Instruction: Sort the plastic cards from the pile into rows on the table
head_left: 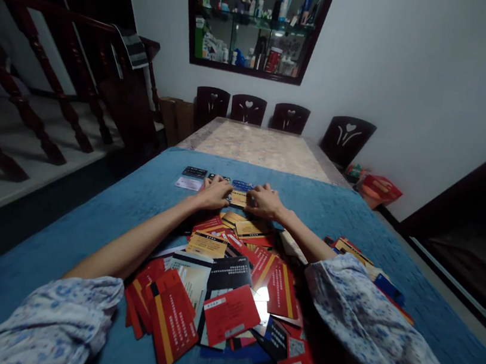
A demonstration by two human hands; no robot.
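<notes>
My left hand [217,193] and my right hand [265,201] reach forward over the blue cloth, fingers curled in at the two ends of a yellow card [238,199]. That card lies just below a blue card [242,185]. Beyond my left hand are a black card [194,171], a pale card [189,183] and another dark card partly hidden by my fingers. Between my forearms spreads a loose heap of cards, with a red card [231,314], a gold card [207,244] and a black card [231,272] among them.
More cards [353,250] lie on the cloth beyond my right sleeve. The blue cloth [130,214] covers the near part of a long table [270,147]. Dark chairs [248,109] stand at its far end. A wooden railing [58,78] runs along the left.
</notes>
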